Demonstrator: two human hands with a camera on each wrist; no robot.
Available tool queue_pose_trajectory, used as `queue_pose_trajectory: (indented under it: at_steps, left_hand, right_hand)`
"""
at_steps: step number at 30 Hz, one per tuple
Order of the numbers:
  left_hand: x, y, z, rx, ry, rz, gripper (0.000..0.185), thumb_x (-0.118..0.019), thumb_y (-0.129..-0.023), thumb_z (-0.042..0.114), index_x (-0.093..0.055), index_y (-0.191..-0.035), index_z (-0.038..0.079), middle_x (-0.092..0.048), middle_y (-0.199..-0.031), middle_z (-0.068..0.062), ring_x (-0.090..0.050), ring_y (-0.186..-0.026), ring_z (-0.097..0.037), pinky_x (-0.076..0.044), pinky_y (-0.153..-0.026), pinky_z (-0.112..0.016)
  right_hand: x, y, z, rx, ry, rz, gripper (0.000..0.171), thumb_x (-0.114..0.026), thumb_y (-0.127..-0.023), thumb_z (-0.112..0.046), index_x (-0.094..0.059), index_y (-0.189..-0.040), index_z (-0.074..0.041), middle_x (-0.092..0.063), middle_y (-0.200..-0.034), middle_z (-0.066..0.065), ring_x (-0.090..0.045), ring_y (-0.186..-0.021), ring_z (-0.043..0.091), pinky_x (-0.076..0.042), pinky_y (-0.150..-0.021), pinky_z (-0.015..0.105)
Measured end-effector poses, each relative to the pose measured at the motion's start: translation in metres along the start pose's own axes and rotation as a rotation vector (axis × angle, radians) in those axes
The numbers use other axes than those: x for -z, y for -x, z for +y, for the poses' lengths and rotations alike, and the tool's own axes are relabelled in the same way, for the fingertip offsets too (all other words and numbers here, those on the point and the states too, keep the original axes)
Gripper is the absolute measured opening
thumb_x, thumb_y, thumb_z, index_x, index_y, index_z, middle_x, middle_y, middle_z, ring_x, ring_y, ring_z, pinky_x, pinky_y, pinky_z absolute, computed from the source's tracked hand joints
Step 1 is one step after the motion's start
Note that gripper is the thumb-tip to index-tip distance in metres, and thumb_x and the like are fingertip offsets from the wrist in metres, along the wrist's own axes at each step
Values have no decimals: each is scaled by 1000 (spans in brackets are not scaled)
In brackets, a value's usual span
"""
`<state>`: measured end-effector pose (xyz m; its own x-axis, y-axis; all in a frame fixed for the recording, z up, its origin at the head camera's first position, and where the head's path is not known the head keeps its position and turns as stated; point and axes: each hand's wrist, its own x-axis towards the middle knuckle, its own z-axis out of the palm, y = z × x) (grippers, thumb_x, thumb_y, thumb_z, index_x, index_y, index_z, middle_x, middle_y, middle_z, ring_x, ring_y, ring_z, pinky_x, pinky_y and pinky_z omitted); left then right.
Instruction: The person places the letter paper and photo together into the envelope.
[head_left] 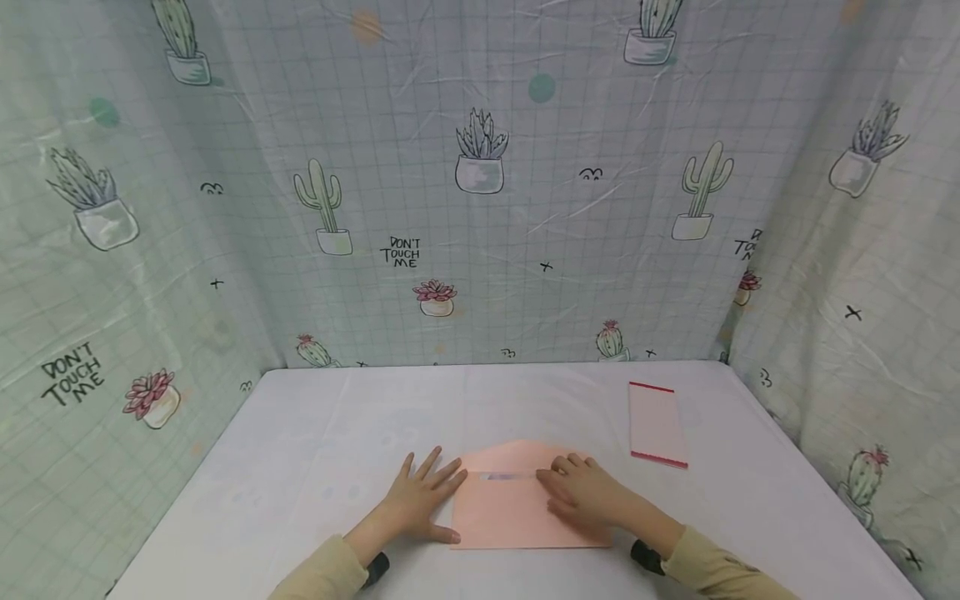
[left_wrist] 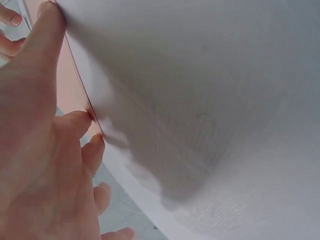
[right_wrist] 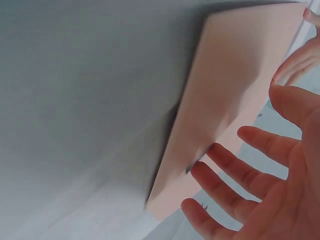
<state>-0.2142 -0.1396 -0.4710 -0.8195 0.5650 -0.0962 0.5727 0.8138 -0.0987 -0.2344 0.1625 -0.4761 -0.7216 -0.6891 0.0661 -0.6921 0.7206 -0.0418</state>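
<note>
A pink paper envelope (head_left: 502,517) lies on the white table, its pointed flap raised away from the person. Just under the flap line shows a small bluish-purple strip (head_left: 497,477); whether it is a label or something inside I cannot tell. My left hand (head_left: 417,502) rests with fingers spread at the envelope's left edge, thumb at the lower left corner. Over the right half is my right hand (head_left: 588,493), its fingertips close to the flap line. In the right wrist view its fingers (right_wrist: 225,170) are loosely extended beside the envelope (right_wrist: 220,75), pinching nothing visible.
A pale pink rectangle with red bands (head_left: 657,423) at its two ends lies on the table (head_left: 322,450), to the right. Cactus-printed curtains (head_left: 480,317) hang behind the table and at both sides.
</note>
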Motion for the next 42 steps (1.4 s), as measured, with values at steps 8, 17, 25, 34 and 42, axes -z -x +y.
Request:
queue_pose_trajectory:
  at_steps: [8, 17, 25, 34, 42]
  left_hand:
    - [2, 2, 1, -12, -2, 9, 88, -52, -69, 70, -35, -137, 18, -31, -145, -2, -21, -136, -33, -22, -103, -60]
    - [-2, 4, 2, -36, -3, 51, 80, -50, -73, 66, -40, -135, 17, -37, -142, -3, -24, -135, -32, -24, -102, -60]
    - [-3, 5, 0, -52, 4, 75, 78, -50, -74, 65, -41, -134, 16, -40, -141, -4, -26, -134, -32, -25, -101, -60]
    - [0, 8, 0, -64, 13, 75, 76, -51, -75, 63, -41, -134, 15, -40, -140, -5, -27, -133, -32, -27, -100, -60]
    - [-2, 9, 1, -79, 22, 101, 75, -51, -76, 62, -42, -133, 14, -41, -139, -7, -30, -131, -34, -28, -99, -61]
  right_hand:
    - [3, 11, 17, -92, -92, -8, 38, -51, -88, -35, -52, -122, -18, -55, -107, -1, -47, -98, 16, -43, -80, 42]
    - [10, 24, 43, -94, -67, 124, 30, -55, -87, -26, -57, -115, -15, -59, -101, -1, -50, -93, 18, -43, -72, 38]
    - [14, 35, 79, -205, -3, 178, 32, -60, -83, -22, -59, -113, -10, -58, -98, 4, -51, -90, 22, -44, -70, 42]
    - [17, 42, 121, -339, 18, 180, 34, -60, -83, -24, -59, -112, -7, -58, -101, 13, -50, -94, 31, -45, -71, 49]
    - [18, 40, 151, -355, 102, 191, 36, -60, -83, -24, -57, -115, -7, -56, -105, 14, -47, -98, 34, -43, -70, 49]
